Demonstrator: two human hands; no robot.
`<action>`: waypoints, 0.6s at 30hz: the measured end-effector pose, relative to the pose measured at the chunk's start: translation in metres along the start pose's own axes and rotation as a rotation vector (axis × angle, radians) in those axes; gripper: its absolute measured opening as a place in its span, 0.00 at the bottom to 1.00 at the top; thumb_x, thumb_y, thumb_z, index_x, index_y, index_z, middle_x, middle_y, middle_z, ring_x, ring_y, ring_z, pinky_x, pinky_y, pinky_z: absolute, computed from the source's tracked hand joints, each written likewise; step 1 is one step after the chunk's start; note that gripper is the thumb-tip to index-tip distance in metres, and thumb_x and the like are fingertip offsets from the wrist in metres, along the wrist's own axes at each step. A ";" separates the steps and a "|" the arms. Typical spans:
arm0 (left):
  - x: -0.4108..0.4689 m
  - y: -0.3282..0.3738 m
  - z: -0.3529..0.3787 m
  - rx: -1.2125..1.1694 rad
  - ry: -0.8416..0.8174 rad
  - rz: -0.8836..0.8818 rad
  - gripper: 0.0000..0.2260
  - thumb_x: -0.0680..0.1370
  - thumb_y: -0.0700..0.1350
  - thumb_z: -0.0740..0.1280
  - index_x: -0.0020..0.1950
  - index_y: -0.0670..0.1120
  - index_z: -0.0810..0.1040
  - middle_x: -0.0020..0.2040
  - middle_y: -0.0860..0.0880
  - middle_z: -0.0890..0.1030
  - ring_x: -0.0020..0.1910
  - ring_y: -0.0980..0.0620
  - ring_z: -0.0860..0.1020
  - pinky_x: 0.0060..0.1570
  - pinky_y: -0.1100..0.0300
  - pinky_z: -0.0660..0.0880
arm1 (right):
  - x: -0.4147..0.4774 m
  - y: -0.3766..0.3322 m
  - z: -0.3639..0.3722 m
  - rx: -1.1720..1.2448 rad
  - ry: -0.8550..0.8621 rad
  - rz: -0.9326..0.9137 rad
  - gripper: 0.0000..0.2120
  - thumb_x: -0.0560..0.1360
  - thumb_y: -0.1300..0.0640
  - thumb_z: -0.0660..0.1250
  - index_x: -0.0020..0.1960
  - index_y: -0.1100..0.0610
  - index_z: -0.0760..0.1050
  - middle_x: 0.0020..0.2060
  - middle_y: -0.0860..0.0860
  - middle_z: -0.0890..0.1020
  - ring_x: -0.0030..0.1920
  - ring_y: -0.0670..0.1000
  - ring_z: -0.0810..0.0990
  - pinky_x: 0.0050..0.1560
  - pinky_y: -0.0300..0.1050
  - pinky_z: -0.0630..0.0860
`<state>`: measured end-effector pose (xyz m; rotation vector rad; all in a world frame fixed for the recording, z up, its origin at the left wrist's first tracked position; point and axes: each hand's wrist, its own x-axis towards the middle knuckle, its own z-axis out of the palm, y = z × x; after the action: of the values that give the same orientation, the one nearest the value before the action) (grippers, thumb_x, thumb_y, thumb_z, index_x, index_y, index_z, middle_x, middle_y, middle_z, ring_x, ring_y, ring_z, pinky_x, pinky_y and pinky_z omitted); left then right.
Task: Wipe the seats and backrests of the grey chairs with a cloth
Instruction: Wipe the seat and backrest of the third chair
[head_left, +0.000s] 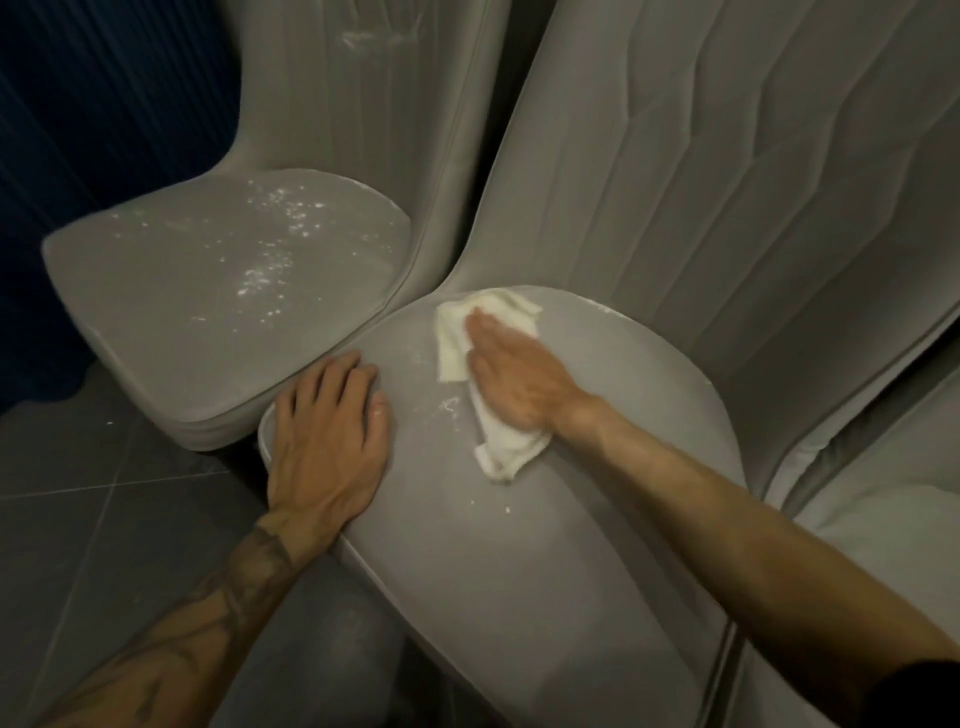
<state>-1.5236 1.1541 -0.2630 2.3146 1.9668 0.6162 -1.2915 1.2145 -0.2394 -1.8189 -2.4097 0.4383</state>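
Right hand (511, 379), fingers (483, 332) straight, presses cloth (501, 449) onto near seat (519, 571) by the backrest, left hand (327, 431) flat on the edge; risk: ungripped cloth bunches, smearing white specks (448, 407).

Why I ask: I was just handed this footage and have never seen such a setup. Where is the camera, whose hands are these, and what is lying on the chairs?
There is no machine here. One wide-angle camera sits on a person's head and looks forward and down, so the two bare arms reaching in from below are the person's own.

The left hand rests flat on the front corner of the nearer grey seat. The right hand presses a white cloth flat against that seat, fingers straight, near the quilted backrest. A few white specks lie beside the cloth.

The second grey seat, to the left, carries many more white crumbs. What they are cannot be told. Dark floor tiles show below.
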 end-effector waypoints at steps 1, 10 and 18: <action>0.000 0.001 0.000 0.000 0.007 0.000 0.21 0.84 0.51 0.53 0.70 0.43 0.76 0.72 0.43 0.75 0.70 0.42 0.73 0.71 0.43 0.67 | 0.002 0.018 -0.009 -0.019 0.018 0.093 0.26 0.88 0.53 0.48 0.83 0.61 0.53 0.83 0.57 0.54 0.83 0.55 0.53 0.82 0.48 0.48; 0.002 0.001 0.001 0.017 0.028 -0.004 0.20 0.84 0.50 0.53 0.70 0.44 0.75 0.72 0.43 0.75 0.69 0.43 0.73 0.71 0.44 0.67 | 0.019 -0.062 0.021 0.019 -0.061 -0.175 0.27 0.87 0.51 0.47 0.83 0.60 0.49 0.84 0.55 0.50 0.84 0.53 0.48 0.80 0.45 0.42; 0.002 0.001 0.004 -0.043 0.080 -0.036 0.20 0.82 0.51 0.54 0.68 0.43 0.76 0.69 0.42 0.77 0.67 0.42 0.75 0.70 0.44 0.68 | 0.025 -0.012 -0.019 0.028 0.042 0.153 0.25 0.87 0.54 0.49 0.82 0.63 0.54 0.82 0.59 0.57 0.82 0.58 0.57 0.81 0.49 0.52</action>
<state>-1.5211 1.1568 -0.2659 2.2584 2.0028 0.7522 -1.3054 1.2385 -0.2206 -1.9873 -2.2353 0.4387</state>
